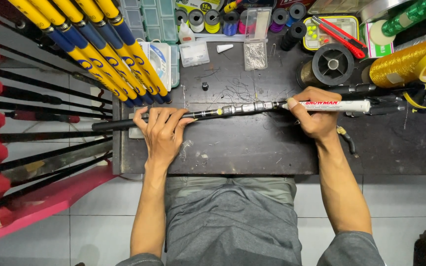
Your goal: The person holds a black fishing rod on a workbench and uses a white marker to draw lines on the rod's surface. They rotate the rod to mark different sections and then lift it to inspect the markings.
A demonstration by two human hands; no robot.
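A thin black fishing rod (pixel 183 117) lies across the middle of the dark table (pixel 252 152), running left to right, with a short silver section about halfway between the 2 hands. The left hand (pixel 162 132) rests over the rod on the left part of the table, its fingers (pixel 159 117) slightly spread and curled across the shaft, pressing it down, thumb pointing right along it. The right hand (pixel 316 116) sits further right, its fingers pinched around a white marker pen (pixel 334 105) with red lettering, which lies almost level, its tip pointing left and touching or just beside the rod near the silver section; contact itself cannot be told. At the far left, a bundle of yellow and blue rods (pixel 104 49) slants down toward the table's far left corner, and several thin black rods (pixel 35 98) lie spread over the red-edged surface to the left of the table. Along the far edge stand small thread spools (pixel 213 19) in several colours, a clear box of small metal parts (pixel 255 53), and a black reel of line (pixel 332 64). At the far right are a red utility knife (pixel 341 35) on a yellow-rimmed case and a large spool of gold thread (pixel 403 64). Fine loose threads lie scattered on the table beyond the rod.
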